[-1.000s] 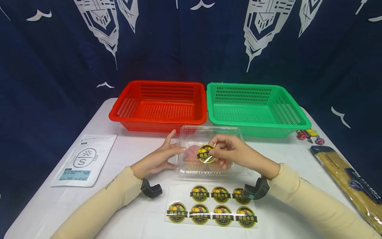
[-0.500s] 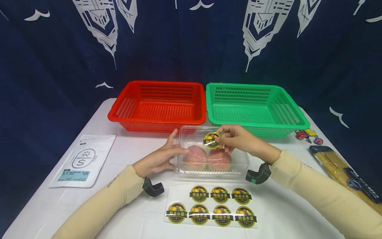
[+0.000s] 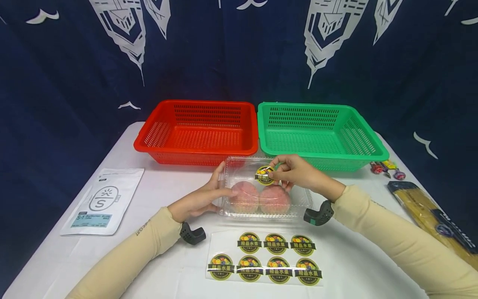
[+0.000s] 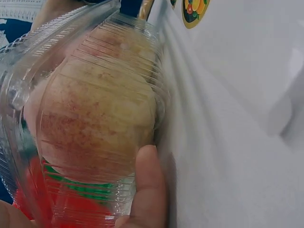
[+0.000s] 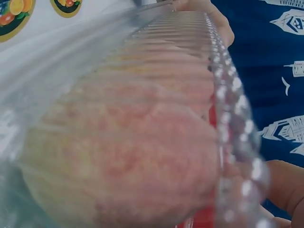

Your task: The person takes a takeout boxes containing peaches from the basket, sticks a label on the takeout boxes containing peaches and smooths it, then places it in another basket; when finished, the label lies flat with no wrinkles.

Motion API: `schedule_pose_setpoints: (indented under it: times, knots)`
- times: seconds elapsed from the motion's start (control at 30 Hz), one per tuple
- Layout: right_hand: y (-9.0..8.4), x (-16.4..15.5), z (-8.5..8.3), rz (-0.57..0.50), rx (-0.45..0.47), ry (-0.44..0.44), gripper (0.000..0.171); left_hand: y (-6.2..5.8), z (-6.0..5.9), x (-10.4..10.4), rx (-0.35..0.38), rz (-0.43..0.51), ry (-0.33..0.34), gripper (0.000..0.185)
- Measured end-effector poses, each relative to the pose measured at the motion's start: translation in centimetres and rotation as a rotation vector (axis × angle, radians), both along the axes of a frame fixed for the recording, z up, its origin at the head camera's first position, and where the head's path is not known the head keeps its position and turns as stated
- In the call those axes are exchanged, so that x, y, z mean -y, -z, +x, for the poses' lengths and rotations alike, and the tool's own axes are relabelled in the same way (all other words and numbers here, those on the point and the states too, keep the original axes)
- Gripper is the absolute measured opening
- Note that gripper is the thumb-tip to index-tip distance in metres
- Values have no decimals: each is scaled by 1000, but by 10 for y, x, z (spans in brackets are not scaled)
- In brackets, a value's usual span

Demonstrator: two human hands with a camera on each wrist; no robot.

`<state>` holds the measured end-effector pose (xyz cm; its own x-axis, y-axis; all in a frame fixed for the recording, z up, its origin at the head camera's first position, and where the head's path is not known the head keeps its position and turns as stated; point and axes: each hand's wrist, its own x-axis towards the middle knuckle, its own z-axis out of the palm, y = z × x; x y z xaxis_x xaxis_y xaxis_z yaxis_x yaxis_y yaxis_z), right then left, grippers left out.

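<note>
Round sticker (image 3: 264, 175) is thin, floppy film, probably tacky on the back, so it will likely curl or stick to itself; best held by one edge only; it sits over the top rear of the clear clamshell box (image 3: 298, 203), held at its right edge, whether it already touches the lid I cannot tell; box is light, thin, springy plastic, looks slippery and dents easily, so steady it at an end wall, not the lid; two pinkish fruits (image 3: 244, 194) inside give it some weight; right hand (image 3: 296, 172) reaches over the box, fingertips pinching the sticker, wrist raised; left hand (image 3: 199, 198) lies on the white table (image 3: 168, 182), fingers straight against the box's left end, thumb (image 4: 148, 190) at its base; sticker sheet (image 3: 261, 257) lies just in front of the box; red basket (image 3: 198, 131) and green basket (image 3: 321, 133) stand behind.
</note>
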<state>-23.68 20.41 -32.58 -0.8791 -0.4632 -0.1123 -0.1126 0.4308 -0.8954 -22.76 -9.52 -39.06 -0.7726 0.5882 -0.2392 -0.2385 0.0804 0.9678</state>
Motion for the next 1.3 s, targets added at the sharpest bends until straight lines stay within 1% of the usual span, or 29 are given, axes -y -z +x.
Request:
schedule_pose_setpoints:
  times: [0.23,0.33,0.47,0.67,0.83,0.9,1.07,1.13,1.2,1.3]
  knots:
    - [0,4,0,73,-53,25,23,-2,0,0,-16,-6,9,114]
    - [0,6,0,104,-72,32,23,-2,1,-2,-21,-12,-3,112]
    - [1,7,-1,128,-90,46,24,-3,2,-5,-26,-27,-36,106]
    - [3,9,0,152,-116,64,30,-2,3,-6,-6,-21,-78,104]
    - [4,9,1,200,-171,72,33,1,3,-6,-7,-5,-86,106]
    - [5,9,1,211,-193,74,30,1,3,-6,-7,-3,-85,107]
    - [7,7,1,208,-257,44,16,2,3,-7,-3,4,-85,107]
    - [7,6,2,205,-268,21,13,3,3,-7,-2,6,-87,108]
    - [6,5,2,191,-253,4,16,4,3,-7,-1,8,-88,109]
    - [4,2,2,169,-216,-20,28,5,4,-6,-6,1,-85,109]
